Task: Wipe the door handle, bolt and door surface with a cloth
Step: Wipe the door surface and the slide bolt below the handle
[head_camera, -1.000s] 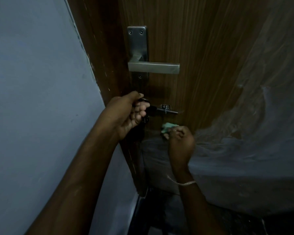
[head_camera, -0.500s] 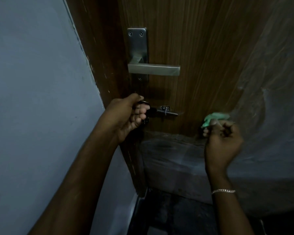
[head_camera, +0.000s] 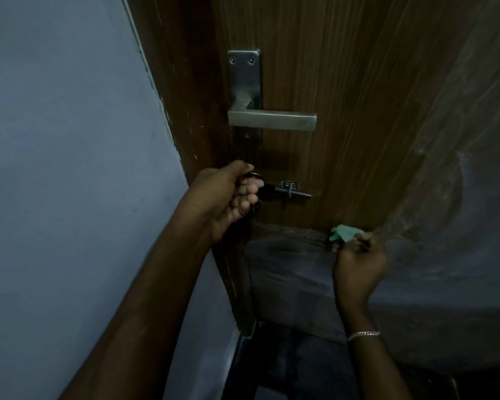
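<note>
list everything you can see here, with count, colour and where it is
door: 1, brown wood, centre and top
door handle: 1, silver, upper door near its left edge
bolt: 1, dark metal, below the handle
cloth: 1, green, at the door below and right of the bolt
plastic sheet: 1, cloudy, over the door's right and lower part
wall: 1, blue-grey, left
bracelet: 1, silver, right wrist
left hand: 1, grips the bolt's left end
right hand: 1, holds the cloth
</note>
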Tool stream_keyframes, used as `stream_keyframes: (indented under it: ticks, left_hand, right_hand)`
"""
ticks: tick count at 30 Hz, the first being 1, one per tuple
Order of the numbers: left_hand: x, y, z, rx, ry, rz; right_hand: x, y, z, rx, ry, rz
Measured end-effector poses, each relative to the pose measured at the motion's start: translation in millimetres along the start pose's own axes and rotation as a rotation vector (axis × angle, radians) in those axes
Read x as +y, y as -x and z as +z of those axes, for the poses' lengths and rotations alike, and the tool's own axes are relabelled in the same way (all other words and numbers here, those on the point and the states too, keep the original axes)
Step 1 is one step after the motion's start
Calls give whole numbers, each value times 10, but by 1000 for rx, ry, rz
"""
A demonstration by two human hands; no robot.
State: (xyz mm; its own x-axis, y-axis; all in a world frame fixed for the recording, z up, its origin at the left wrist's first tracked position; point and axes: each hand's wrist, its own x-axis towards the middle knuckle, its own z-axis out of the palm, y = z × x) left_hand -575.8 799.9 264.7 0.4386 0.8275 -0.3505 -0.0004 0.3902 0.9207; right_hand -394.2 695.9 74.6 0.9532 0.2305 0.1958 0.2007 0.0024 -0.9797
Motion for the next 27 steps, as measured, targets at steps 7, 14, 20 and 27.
stream_keyframes:
  ticks: [7,14,20,27]
  left_hand:
    - [69,10,-43,-45,-59,-43]
    - [30,49,-100,-46,-88,-99]
    - [-84,61,-172,-38,-103,-107]
    - [-106,78,-180,-13,-118,-121]
  right_hand:
    - [-26,505,754,-172,9,-70]
    - [-269,921,1355,-294,-120,36]
    - [-303,932,1397,-300,-541,382]
    - [-548,1004,1401,-253,-672,518]
